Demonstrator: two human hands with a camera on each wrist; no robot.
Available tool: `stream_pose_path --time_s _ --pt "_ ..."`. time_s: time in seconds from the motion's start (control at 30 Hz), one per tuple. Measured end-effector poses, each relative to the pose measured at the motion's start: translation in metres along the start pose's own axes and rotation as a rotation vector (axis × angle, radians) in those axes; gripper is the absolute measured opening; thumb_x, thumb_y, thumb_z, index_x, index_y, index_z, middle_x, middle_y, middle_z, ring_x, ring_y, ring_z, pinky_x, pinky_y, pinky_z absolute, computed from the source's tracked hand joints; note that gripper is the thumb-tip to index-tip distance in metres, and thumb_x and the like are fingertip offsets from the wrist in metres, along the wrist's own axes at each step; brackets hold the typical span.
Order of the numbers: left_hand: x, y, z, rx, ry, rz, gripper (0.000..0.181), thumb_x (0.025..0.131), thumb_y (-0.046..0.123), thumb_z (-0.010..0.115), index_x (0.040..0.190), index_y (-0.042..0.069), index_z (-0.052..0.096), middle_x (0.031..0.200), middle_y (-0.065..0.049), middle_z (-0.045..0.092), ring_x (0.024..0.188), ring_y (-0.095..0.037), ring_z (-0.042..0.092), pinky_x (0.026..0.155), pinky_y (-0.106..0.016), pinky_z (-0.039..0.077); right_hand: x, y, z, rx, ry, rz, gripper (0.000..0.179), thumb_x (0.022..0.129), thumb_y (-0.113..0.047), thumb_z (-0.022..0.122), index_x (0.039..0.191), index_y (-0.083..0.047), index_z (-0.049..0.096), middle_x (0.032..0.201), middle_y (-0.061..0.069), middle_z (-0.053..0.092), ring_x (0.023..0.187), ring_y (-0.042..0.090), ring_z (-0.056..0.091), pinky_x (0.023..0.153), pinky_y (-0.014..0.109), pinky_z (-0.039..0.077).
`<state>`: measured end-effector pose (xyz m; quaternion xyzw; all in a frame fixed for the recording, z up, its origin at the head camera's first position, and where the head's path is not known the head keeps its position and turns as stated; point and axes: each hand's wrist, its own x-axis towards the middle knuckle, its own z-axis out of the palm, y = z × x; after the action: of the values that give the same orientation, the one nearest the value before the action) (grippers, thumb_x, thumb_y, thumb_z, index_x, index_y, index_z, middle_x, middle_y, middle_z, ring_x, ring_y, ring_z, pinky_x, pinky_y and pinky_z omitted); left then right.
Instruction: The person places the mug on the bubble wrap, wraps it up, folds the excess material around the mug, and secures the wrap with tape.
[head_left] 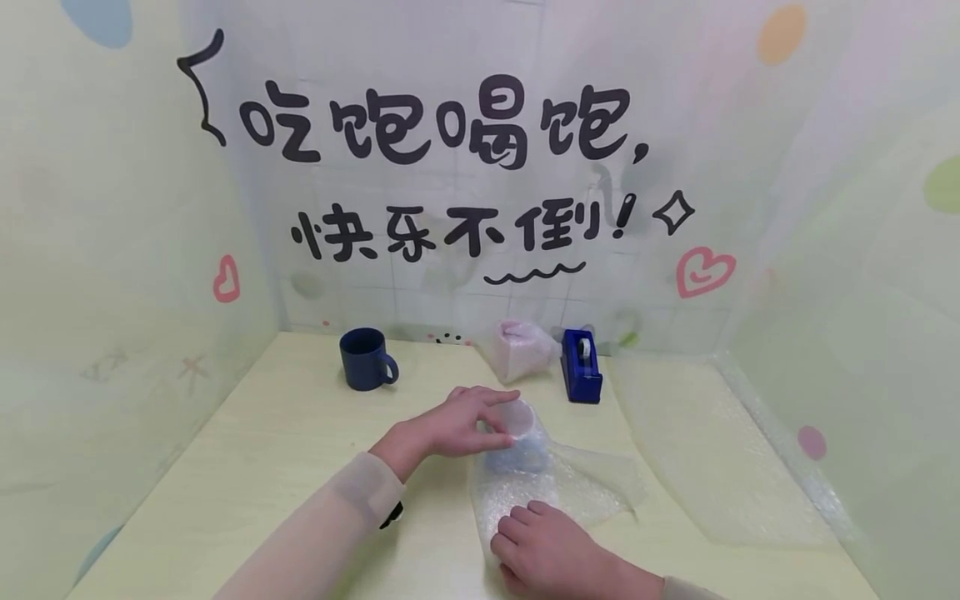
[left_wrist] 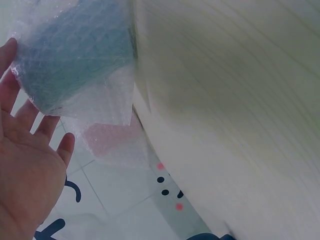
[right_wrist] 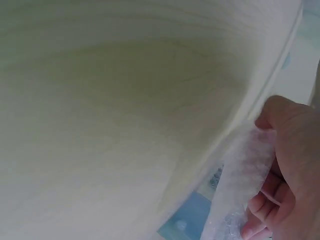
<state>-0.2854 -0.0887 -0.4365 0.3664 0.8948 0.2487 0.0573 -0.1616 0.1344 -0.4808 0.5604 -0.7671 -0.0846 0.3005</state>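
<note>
A light-blue cup (head_left: 517, 457) stands inside bubble wrap (head_left: 517, 492), its round opening facing up. My left hand (head_left: 472, 421) reaches over from the left and holds it near the top, thumb and index finger on opposite sides of the opening. In the left wrist view its fingers bend against the wrapped blue body (left_wrist: 75, 60). Closer to me, my right hand (head_left: 551, 550) grips the near end of the wrap with curled fingers. The right wrist view shows that wrap edge (right_wrist: 240, 170) between thumb and fingers. The cup's handle cannot be made out.
A dark-blue mug (head_left: 363, 358) stands at the back left. Behind the cup lies a pink bubble-wrapped thing (head_left: 521, 350), beside a blue tape dispenser (head_left: 582, 367). A flat bubble-wrap sheet (head_left: 720, 458) covers the right side. A small black thing (head_left: 392, 515) is partly hidden by my left forearm.
</note>
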Motion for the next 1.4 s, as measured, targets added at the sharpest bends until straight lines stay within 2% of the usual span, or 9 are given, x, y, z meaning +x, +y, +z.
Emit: stream_pose_path --time_s 0.3,0.5,0.67,0.87,0.97,1.1,1.2,1.33,1.4 --pt "-0.002 0.000 -0.001 0.013 -0.005 0.013 0.029 0.107 0.038 0.070 0.120 0.018 0.087 0.174 -0.002 0.046 0.161 -0.030 0.042 0.127 -0.057 0.030 0.028 0.040 -0.024 -0.003 0.023 0.142 0.020 0.088 -0.030 0.086 0.099 -0.022 0.072 0.095 -0.010 0.068 0.085 0.008 0.064 0.075 0.025 0.049" --pt "-0.004 -0.004 -0.002 0.018 -0.054 0.021 0.040 0.110 0.027 0.051 0.135 0.020 0.080 0.179 -0.001 0.037 0.165 -0.030 0.035 0.129 -0.058 0.026 0.044 0.073 -0.020 0.061 -0.002 0.281 0.019 0.094 -0.017 0.080 0.112 -0.014 0.076 0.103 -0.003 0.076 0.087 0.013 0.071 0.073 0.030 0.058" --pt "-0.008 -0.006 -0.005 -0.049 -0.087 0.044 0.046 0.096 0.026 0.056 0.125 0.001 0.081 0.179 -0.006 0.038 0.166 -0.035 0.032 0.129 -0.062 0.023 0.051 0.090 -0.013 0.103 -0.027 0.380 0.013 0.099 -0.015 0.077 0.111 -0.013 0.075 0.105 0.000 0.078 0.092 0.017 0.075 0.078 0.035 0.062" --pt "-0.008 -0.009 -0.003 -0.061 -0.058 0.014 0.045 0.105 0.030 0.048 0.108 0.005 0.086 0.176 -0.005 0.043 0.166 -0.034 0.032 0.132 -0.063 0.022 0.055 0.099 -0.008 0.142 -0.059 0.436 0.014 0.103 -0.023 0.077 0.115 -0.016 0.075 0.104 -0.001 0.077 0.097 0.018 0.074 0.081 0.035 0.059" --pt "-0.007 -0.010 -0.001 -0.079 -0.045 -0.003 0.046 0.107 0.028 0.045 0.111 0.006 0.085 0.177 -0.006 0.041 0.167 -0.033 0.031 0.132 -0.063 0.022 0.049 0.103 -0.007 0.172 0.026 0.440 0.018 0.100 -0.023 0.081 0.113 -0.013 0.074 0.104 0.001 0.074 0.098 0.021 0.071 0.084 0.037 0.060" --pt "-0.005 -0.009 0.001 -0.101 -0.046 -0.021 0.045 0.109 0.030 0.043 0.105 0.011 0.083 0.180 0.000 0.035 0.168 -0.031 0.029 0.130 -0.063 0.023 0.035 0.108 -0.013 0.210 0.265 0.446 0.014 0.091 -0.016 0.080 0.094 -0.012 0.067 0.088 0.000 0.067 0.085 0.020 0.063 0.076 0.036 0.057" --pt "-0.003 -0.009 0.002 -0.172 -0.033 -0.059 0.039 0.109 0.031 0.047 0.124 0.016 0.080 0.179 0.005 0.037 0.164 -0.029 0.034 0.126 -0.063 0.025 0.023 0.106 -0.017 0.199 0.327 0.395 0.013 0.085 -0.014 0.077 0.086 -0.014 0.064 0.079 -0.003 0.062 0.074 0.016 0.060 0.067 0.034 0.053" --pt "-0.002 -0.008 0.001 -0.297 0.007 -0.108 0.055 0.105 0.028 0.058 0.160 0.022 0.054 0.173 0.004 0.047 0.156 -0.029 0.041 0.125 -0.062 0.027 0.012 0.094 -0.011 0.179 0.187 0.353 0.020 0.086 -0.021 0.083 0.101 -0.012 0.074 0.094 0.000 0.071 0.086 0.018 0.069 0.077 0.035 0.062" --pt "-0.002 -0.007 0.001 -0.332 0.016 -0.107 0.057 0.104 0.024 0.061 0.159 0.022 0.046 0.171 0.002 0.050 0.156 -0.031 0.041 0.125 -0.063 0.026 0.009 0.089 -0.007 0.187 0.113 0.369 0.030 0.088 -0.023 0.087 0.112 -0.009 0.077 0.107 0.004 0.076 0.098 0.021 0.073 0.087 0.037 0.064"
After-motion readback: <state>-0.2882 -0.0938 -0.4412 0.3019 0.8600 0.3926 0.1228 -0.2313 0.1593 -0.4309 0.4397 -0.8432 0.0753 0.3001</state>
